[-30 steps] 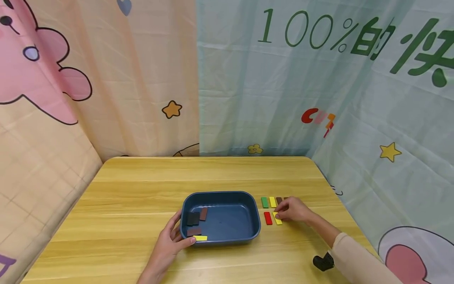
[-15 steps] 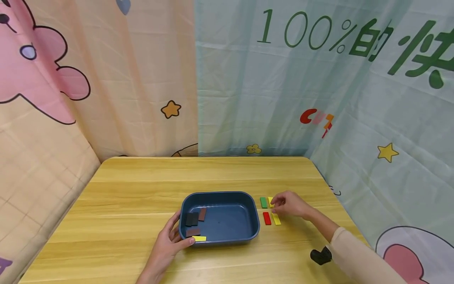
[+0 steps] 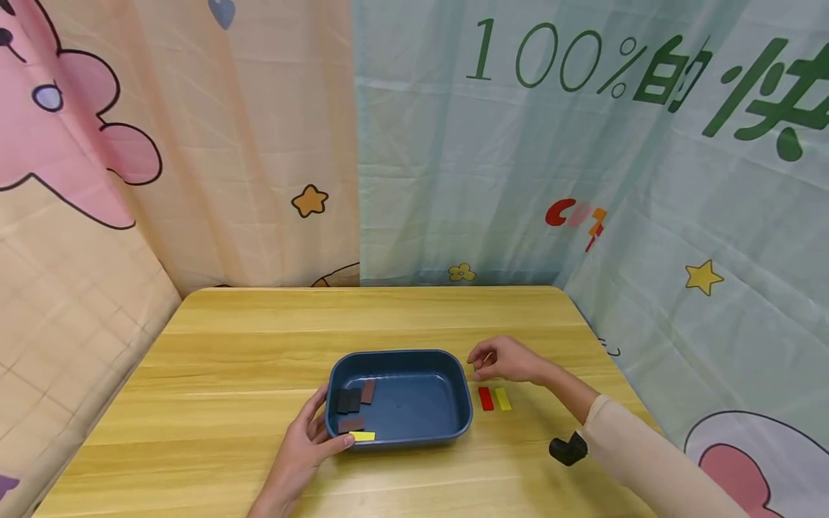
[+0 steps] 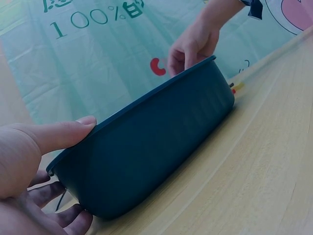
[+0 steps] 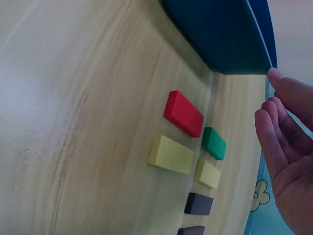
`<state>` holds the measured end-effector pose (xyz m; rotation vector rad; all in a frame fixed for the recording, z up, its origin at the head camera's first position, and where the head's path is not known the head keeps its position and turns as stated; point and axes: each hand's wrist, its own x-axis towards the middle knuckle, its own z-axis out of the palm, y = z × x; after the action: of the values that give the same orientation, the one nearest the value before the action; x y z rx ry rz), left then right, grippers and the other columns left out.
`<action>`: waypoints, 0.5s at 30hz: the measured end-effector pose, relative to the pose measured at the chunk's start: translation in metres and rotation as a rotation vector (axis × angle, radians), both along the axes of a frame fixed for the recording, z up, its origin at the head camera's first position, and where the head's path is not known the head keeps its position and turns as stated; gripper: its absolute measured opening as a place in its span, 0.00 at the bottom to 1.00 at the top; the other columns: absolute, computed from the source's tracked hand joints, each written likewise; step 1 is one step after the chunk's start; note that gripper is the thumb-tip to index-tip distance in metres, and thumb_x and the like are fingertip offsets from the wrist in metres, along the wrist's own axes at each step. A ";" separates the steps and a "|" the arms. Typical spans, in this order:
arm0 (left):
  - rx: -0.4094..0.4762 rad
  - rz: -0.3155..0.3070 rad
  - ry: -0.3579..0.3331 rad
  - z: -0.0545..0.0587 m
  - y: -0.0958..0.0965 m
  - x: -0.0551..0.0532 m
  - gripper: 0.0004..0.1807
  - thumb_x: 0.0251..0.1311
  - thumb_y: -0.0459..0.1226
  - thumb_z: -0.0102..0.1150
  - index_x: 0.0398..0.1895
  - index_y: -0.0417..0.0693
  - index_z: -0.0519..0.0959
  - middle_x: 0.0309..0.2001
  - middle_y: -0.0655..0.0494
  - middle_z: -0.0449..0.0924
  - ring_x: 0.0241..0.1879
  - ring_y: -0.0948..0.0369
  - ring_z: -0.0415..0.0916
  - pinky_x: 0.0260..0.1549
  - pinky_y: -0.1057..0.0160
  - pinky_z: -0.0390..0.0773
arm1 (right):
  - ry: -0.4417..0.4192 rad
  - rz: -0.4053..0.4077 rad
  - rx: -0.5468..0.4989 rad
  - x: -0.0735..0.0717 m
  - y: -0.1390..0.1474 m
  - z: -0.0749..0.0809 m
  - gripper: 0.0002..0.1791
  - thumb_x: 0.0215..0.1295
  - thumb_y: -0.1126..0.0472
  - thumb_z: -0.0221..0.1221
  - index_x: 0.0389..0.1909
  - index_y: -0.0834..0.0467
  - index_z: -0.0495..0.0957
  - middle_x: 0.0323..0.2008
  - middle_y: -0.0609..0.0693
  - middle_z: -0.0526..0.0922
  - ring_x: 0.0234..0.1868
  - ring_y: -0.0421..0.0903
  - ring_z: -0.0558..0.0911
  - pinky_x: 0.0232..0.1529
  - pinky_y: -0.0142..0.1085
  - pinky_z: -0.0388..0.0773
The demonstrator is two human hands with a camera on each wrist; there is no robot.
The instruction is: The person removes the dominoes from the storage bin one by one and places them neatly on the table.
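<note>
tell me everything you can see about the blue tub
The tub is dark blue, plastic-looking and open-topped, rectangular with rounded corners and a thin rim. It sits on the wooden table. The left hand grips its near left corner, thumb at the rim. In its left part lie two black blocks, two brown blocks and one yellow block.

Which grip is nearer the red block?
Right: the right grip hovers just beyond the red block; the left grip, farther off, holds the left end of the blue tray.

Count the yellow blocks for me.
3: a yellow block in the blue tray near the left hand, one beside the red block, and another beside the green block, both on the table. Others may be hidden from view.
</note>
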<state>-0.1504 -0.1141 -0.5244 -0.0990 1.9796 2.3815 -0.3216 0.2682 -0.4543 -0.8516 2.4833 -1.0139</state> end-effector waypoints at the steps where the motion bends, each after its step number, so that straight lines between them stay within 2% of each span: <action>1: 0.000 -0.001 0.000 0.000 0.000 0.000 0.50 0.59 0.26 0.73 0.82 0.48 0.55 0.76 0.39 0.61 0.68 0.42 0.69 0.50 0.61 0.81 | -0.004 0.009 0.003 0.000 -0.002 0.002 0.12 0.63 0.66 0.71 0.46 0.65 0.85 0.34 0.46 0.83 0.36 0.46 0.82 0.37 0.35 0.82; 6: 0.009 -0.004 0.004 -0.001 -0.001 0.000 0.50 0.59 0.26 0.73 0.82 0.49 0.56 0.75 0.39 0.63 0.68 0.42 0.69 0.51 0.62 0.81 | -0.003 0.037 0.026 0.000 -0.013 0.010 0.11 0.64 0.65 0.71 0.45 0.61 0.85 0.34 0.47 0.84 0.35 0.46 0.82 0.34 0.37 0.82; 15: 0.009 -0.006 0.005 -0.002 -0.001 0.001 0.50 0.58 0.25 0.73 0.82 0.49 0.56 0.75 0.39 0.63 0.68 0.42 0.69 0.52 0.61 0.81 | -0.023 0.150 0.085 -0.005 -0.039 0.027 0.13 0.64 0.67 0.71 0.48 0.64 0.85 0.36 0.45 0.84 0.38 0.44 0.84 0.41 0.35 0.84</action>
<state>-0.1497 -0.1154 -0.5259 -0.0860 1.9685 2.3889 -0.3267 0.2288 -0.4277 -0.9769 2.3837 -0.8571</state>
